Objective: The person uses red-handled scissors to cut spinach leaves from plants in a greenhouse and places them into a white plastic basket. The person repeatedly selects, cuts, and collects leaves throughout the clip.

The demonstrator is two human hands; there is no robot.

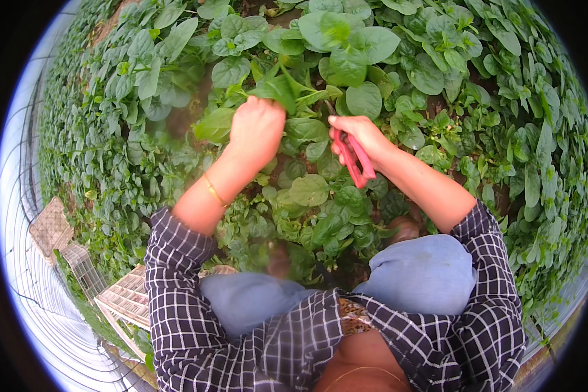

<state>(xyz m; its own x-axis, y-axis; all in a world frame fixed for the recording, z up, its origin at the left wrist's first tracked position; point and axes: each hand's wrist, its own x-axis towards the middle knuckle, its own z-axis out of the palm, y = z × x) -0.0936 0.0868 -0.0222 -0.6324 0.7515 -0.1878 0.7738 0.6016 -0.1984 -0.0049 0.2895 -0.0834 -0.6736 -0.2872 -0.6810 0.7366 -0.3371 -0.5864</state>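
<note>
My left hand (258, 126) is closed around leafy green shoots (277, 90), whose broad leaves stick out beyond the knuckles. Just to its right, my right hand (361, 133) grips a pair of pruning shears (356, 164) by red handles. The shears' dark tip (330, 108) points up among the stems, close to a pale green stalk (316, 96); whether it touches the stalk I cannot tell. Smooth oval leaves, like those of Malabar spinach, surround both hands. One large leaf (306, 129) lies between the hands.
Dense leafy plants (137, 142) spread on all sides, with brown soil showing in gaps. At lower left stand a pale plastic crate (127, 299) and more crates (51, 228) behind it. My bent knees (424, 274) are close below the hands. Pale sheeting (17, 161) borders the left side.
</note>
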